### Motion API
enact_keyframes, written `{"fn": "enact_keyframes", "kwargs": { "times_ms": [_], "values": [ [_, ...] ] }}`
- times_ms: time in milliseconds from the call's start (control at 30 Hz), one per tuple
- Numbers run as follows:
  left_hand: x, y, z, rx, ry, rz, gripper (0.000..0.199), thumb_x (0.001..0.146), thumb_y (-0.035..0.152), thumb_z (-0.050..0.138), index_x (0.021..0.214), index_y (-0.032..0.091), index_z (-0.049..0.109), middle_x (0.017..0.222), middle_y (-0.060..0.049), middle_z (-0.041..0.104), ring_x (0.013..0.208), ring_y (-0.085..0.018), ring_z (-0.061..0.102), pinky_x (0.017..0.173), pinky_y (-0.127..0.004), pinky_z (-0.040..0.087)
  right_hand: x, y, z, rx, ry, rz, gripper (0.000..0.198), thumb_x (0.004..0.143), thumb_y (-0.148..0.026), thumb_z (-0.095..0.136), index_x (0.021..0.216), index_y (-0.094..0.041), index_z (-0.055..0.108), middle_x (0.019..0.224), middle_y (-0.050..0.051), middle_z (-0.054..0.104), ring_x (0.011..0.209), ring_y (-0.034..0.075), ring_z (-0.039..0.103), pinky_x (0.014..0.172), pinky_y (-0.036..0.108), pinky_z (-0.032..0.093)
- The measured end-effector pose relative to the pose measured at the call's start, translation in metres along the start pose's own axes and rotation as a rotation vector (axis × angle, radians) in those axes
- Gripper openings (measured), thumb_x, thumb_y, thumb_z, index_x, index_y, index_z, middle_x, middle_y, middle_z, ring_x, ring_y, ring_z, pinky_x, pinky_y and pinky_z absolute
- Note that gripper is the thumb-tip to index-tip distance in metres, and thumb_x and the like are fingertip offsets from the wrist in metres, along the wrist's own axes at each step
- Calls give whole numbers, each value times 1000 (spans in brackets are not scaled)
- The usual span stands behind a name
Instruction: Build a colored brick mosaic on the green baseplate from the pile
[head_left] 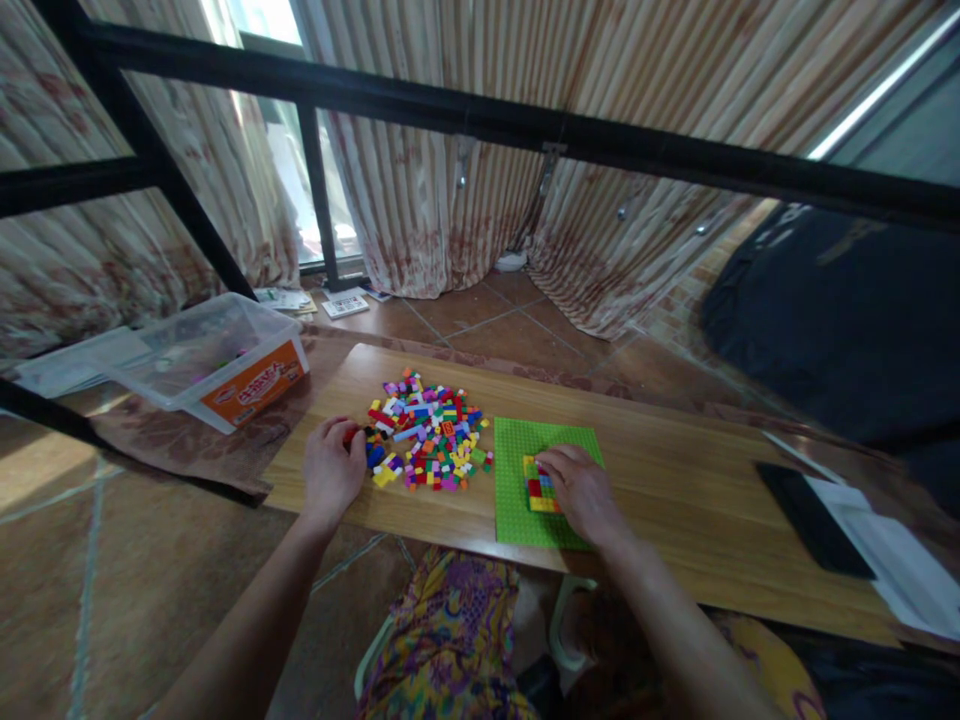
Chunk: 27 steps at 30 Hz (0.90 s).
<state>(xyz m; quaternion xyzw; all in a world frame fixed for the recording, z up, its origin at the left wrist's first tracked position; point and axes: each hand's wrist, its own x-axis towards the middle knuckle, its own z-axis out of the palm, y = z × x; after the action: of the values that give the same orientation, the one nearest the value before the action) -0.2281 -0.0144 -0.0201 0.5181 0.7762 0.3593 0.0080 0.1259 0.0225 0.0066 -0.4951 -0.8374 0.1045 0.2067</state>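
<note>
My left hand (pixel 334 468) is at the left edge of a loose pile of toy bricks (pixel 431 430), its fingers closed around a red toy brick (pixel 350 435) that shows between thumb and fingers. On the table lies a green studded baseplate (pixel 514 515), right of the pile. A small block of red, yellow and blue bricks (pixel 535 490) is fixed near its middle. Over this block my right hand (pixel 581 487) bends down, fingertips pinched together at its upper edge. Whatever those fingertips hold is too small to make out, and the hand hides the block's right side.
The wooden table (pixel 675 480) runs left to right. A clear plastic bin (pixel 225 350) with an orange label stands at the left. A dark flat device (pixel 814 520) and white papers (pixel 892 550) lie at the right end. A black metal rail (pixel 480 118) crosses in front of striped curtains.
</note>
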Motion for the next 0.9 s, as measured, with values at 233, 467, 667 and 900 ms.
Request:
{"fn": "enact_keyframes", "kwargs": {
  "times_ms": [233,467,667,900],
  "values": [
    [0,0,0,12,-5,-17,30,86,34,44,89,16,67,113,-14,66,110,-29,58,100,-44,46,-4,7,1,-52,18,-139,28,92,-15,42,98,-20,69,97,8,67,93,20,57,88,36,47],
    [-1,-1,0,14,-4,-8,31,86,35,43,90,16,68,112,-14,66,110,-29,57,100,-44,45,-8,7,1,-70,31,-181,30,92,-15,41,103,-20,69,100,9,67,94,21,57,89,40,48],
    [-1,-1,0,4,-2,-5,31,86,35,43,90,17,67,112,-14,66,109,-29,57,100,-45,46,-15,7,6,-73,64,-193,33,90,-12,41,108,-20,68,104,9,67,97,22,58,90,42,50],
    [-1,-1,1,-5,1,-7,29,85,35,43,88,18,67,111,-13,66,108,-28,58,101,-44,45,-12,8,4,-79,31,-204,32,89,-12,43,107,-19,68,104,10,67,97,22,58,91,42,49]
  ]
}}
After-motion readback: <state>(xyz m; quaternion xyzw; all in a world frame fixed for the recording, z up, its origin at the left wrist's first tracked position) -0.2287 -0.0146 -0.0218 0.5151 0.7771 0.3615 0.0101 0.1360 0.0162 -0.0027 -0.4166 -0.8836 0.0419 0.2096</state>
